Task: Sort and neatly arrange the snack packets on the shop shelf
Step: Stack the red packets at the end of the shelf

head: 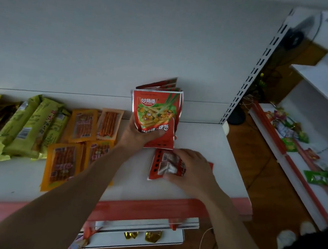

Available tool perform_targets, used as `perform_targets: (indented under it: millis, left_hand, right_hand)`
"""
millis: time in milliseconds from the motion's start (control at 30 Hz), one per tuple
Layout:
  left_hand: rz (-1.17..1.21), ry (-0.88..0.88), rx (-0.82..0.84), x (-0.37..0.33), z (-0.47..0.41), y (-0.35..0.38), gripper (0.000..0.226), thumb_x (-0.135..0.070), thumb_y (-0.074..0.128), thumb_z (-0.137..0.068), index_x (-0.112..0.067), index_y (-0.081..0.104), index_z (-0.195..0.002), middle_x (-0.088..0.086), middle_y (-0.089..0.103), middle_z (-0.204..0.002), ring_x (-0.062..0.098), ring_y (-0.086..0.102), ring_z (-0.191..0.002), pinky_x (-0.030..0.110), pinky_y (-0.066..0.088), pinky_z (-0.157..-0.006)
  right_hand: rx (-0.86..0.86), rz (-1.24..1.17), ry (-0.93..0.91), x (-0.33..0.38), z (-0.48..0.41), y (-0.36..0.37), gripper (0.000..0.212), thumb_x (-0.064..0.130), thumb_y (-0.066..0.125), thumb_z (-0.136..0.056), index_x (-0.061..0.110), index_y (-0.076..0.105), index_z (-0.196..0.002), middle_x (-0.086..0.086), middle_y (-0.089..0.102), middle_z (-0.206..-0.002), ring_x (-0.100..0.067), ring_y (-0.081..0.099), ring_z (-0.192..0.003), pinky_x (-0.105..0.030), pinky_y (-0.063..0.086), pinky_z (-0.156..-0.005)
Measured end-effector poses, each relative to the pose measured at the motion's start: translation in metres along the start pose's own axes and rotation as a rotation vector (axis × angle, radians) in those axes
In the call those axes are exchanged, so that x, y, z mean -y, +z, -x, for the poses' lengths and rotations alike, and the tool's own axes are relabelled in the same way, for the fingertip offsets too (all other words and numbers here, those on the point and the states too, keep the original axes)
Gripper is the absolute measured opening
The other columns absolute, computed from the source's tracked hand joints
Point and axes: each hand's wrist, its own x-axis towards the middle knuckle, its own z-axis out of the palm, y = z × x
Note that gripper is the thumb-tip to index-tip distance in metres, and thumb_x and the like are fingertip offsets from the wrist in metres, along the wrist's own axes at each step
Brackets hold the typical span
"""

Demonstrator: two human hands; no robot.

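Right hand [190, 169] gripping red packet [163, 165]

On the shelf [208, 132] you have a standing row of packets [156, 111] against the back wall, held by your left hand [136, 135]. Just before it lies one packet [165, 167] under your right hand [191, 168]. Left of these lie flat packets [82, 137], perhaps overlapping.

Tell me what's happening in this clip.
A person is sorting snack packets on a white shelf. The left hand holds a bunch of red packets upright near the back panel, while the right hand grips another red packet lying flat in front. Orange packets and green packets already sit to the left.
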Motion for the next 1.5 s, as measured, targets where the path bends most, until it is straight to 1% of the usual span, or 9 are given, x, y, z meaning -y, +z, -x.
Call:
perform_targets:
  millis: [200, 300, 433, 567, 700, 867, 1000, 1133, 1500]
  left_hand:
    - [0.149, 0.002, -0.094, -0.008, 0.005, -0.001, 0.071, -0.025, 0.092, -0.056, -0.021, 0.062, -0.12, -0.008, 0.074, -0.105, 0.011, 0.072, -0.093, 0.021, 0.057, -0.071]
    - [0.225, -0.043, -0.079, -0.006, 0.012, -0.002, 0.061, -0.027, 0.089, -0.059, -0.027, 0.064, -0.115, -0.006, 0.075, -0.105, 0.017, 0.072, -0.094, 0.029, 0.059, -0.072]
    - [0.185, -0.089, -0.122, -0.001, 0.026, 0.001, 0.064, -0.039, 0.089, -0.054, -0.031, 0.064, -0.112, -0.009, 0.074, -0.103, 0.014, 0.072, -0.094, 0.038, 0.057, -0.085]
    - [0.164, -0.074, -0.144, 0.0, 0.038, 0.005, 0.072, -0.041, 0.088, -0.055, -0.026, 0.061, -0.12, -0.006, 0.073, -0.109, 0.016, 0.07, -0.1, 0.045, 0.054, -0.093]
    - [0.2, -0.061, -0.151, 0.001, 0.046, 0.008, 0.067, -0.038, 0.088, -0.058, -0.028, 0.061, -0.119, -0.005, 0.073, -0.11, 0.017, 0.07, -0.102, 0.048, 0.054, -0.093]
    - [0.2, -0.048, -0.128, 0.003, 0.051, 0.009, 0.066, -0.042, 0.089, -0.057, -0.031, 0.062, -0.116, -0.008, 0.073, -0.108, 0.014, 0.071, -0.099, 0.046, 0.055, -0.091]
    - [0.192, -0.044, -0.119, 0.007, 0.052, 0.007, 0.071, -0.039, 0.089, -0.059, -0.028, 0.058, -0.121, -0.006, 0.073, -0.109, 0.015, 0.07, -0.1, 0.045, 0.056, -0.089]
    - [0.181, -0.032, -0.111, 0.009, 0.054, 0.007, 0.066, -0.036, 0.087, -0.062, -0.027, 0.058, -0.121, -0.007, 0.073, -0.108, 0.014, 0.071, -0.098, 0.04, 0.058, -0.085]
    - [0.2, -0.001, -0.12, 0.011, 0.053, 0.005, 0.069, -0.04, 0.088, -0.058, -0.033, 0.056, -0.119, -0.01, 0.072, -0.108, 0.011, 0.071, -0.097, 0.028, 0.058, -0.076]
  right_hand:
    - [-0.105, -0.368, 0.243, -0.013, 0.008, -0.023, 0.071, 0.055, 0.078, -0.072, 0.033, 0.05, -0.133, 0.011, 0.057, -0.12, -0.009, 0.057, -0.105, -0.027, 0.045, -0.085]
    - [-0.025, -0.552, 0.42, -0.019, 0.007, -0.038, 0.093, 0.056, 0.08, -0.067, 0.035, 0.034, -0.146, 0.006, 0.053, -0.136, -0.011, 0.054, -0.105, -0.034, 0.042, -0.089]
    - [0.117, -0.661, 0.47, -0.014, 0.005, -0.043, 0.094, 0.051, 0.082, -0.068, 0.035, 0.033, -0.147, 0.0, 0.055, -0.135, -0.016, 0.059, -0.106, -0.04, 0.046, -0.091]
    - [-0.104, -1.009, 0.55, -0.015, 0.008, -0.043, 0.09, 0.058, 0.081, -0.056, 0.032, 0.047, -0.135, -0.001, 0.062, -0.121, -0.025, 0.061, -0.107, -0.043, 0.05, -0.082]
    - [-0.295, -1.329, 0.595, -0.017, 0.001, -0.044, 0.074, 0.07, 0.059, -0.077, 0.027, 0.048, -0.136, 0.0, 0.065, -0.118, -0.021, 0.064, -0.106, -0.037, 0.053, -0.078]
    - [-0.371, -0.811, 0.638, -0.015, -0.006, -0.023, 0.061, 0.057, 0.047, -0.096, 0.03, 0.031, -0.149, -0.007, 0.033, -0.154, -0.029, 0.044, -0.134, -0.049, 0.044, -0.103]
    - [-0.497, -0.165, 0.252, -0.016, -0.002, -0.017, 0.054, 0.015, 0.06, -0.094, 0.022, 0.043, -0.144, -0.006, 0.025, -0.16, -0.03, 0.016, -0.149, -0.054, 0.032, -0.114]
    - [-0.116, 0.163, -0.035, -0.014, -0.017, -0.012, 0.05, 0.018, 0.06, -0.094, 0.026, 0.048, -0.142, -0.001, 0.021, -0.162, -0.026, 0.001, -0.151, -0.051, 0.007, -0.121]
    - [0.036, 0.388, 0.05, -0.032, -0.023, -0.048, 0.019, 0.03, 0.068, -0.088, 0.038, 0.068, -0.105, 0.012, 0.022, -0.16, -0.019, 0.001, -0.15, -0.049, -0.002, -0.119]
